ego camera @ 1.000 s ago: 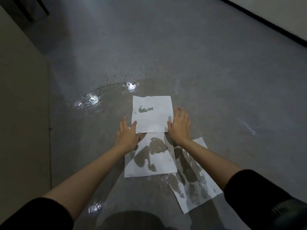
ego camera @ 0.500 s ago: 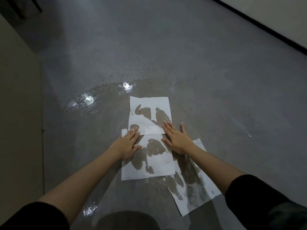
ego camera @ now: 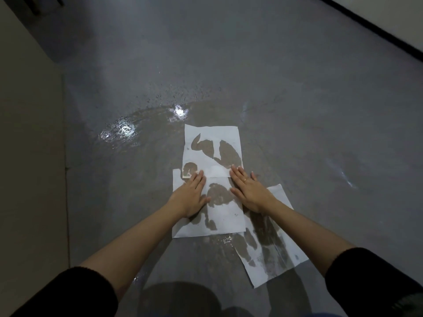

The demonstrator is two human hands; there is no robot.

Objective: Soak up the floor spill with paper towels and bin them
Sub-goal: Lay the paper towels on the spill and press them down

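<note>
Three white paper towels lie flat on the wet grey floor, each with dark soaked patches. The far towel point(ego camera: 211, 136) overlaps the middle towel point(ego camera: 225, 221), and the near towel point(ego camera: 272, 261) lies to the right. My left hand point(ego camera: 191, 196) presses flat on the middle towel's left side, fingertips at the far towel's near edge. My right hand point(ego camera: 250, 191) presses flat where the towels meet, fingers straight, a ring on one finger. The spill point(ego camera: 146, 124) spreads as a shiny pool beyond and left of the towels.
A beige wall or cabinet face point(ego camera: 27, 145) runs along the left. A white wall with a black baseboard point(ego camera: 375, 26) crosses the top right corner. Dry grey floor point(ego camera: 320, 99) stretches to the right. No bin is in view.
Both hands drew back from the sides of the far towel and now press flat on the towels. The soaked patches on the far towel have grown much larger.
</note>
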